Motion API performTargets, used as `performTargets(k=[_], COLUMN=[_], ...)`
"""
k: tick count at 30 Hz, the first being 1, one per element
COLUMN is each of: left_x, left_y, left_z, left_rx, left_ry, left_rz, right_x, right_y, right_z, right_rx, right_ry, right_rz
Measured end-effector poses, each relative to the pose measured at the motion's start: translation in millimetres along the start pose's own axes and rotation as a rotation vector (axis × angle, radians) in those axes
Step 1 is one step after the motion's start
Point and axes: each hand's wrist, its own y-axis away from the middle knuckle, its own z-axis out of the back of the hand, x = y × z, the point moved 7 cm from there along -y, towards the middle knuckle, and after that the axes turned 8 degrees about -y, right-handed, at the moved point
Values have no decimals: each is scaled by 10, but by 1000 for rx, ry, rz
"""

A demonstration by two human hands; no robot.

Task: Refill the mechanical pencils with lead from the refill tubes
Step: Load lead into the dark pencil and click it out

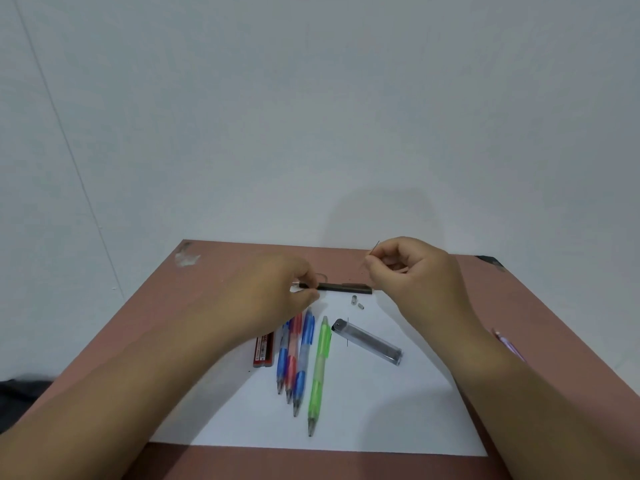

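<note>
My left hand (277, 292) grips a black mechanical pencil (343, 288) by its tip end and holds it level over the far edge of the white paper (363, 410). My right hand (412, 271) pinches a thin lead stick (372, 254) just above the pencil's open back end. A small metal cap (354, 299) and a tiny eraser piece (361, 306) lie on the paper below. A clear lead refill tube (369, 341) lies on its side, with one loose lead (347, 332) across it. A red refill tube (264, 349) lies partly under my left wrist.
Two blue pencils (304, 355), a red one (293, 358) and a green one (320, 368) lie side by side on the paper, tips toward me. The brown table (225, 268) stands against a white wall. A pink pencil (509, 342) lies at the right edge behind my forearm.
</note>
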Motion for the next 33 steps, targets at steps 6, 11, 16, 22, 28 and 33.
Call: performTargets(k=[6,11,16,22,28,33], left_x=[-44,-104,-149,53,292,235], left_y=[-208,-396,-458,-463,-246,-50], left_z=[-82,-255,-256,-235,87,254], left_rx=[73,92,38,82,-200,-425], left_ry=[-158,-173,-191,-149,18,80], left_rz=[-34,-107,-124,15,157,19], right_x=[-14,-38,-41,-39,86,406], right_y=[-3,-5,-4,-2,24,168], right_z=[-5,9,16,21,15,-82], right_rx=[-13,-15,-19,-29,-30,32], right_ry=[-60,-86,-77,-86,-200,-122], right_rz=[-35,-59,-67,-67,7,276])
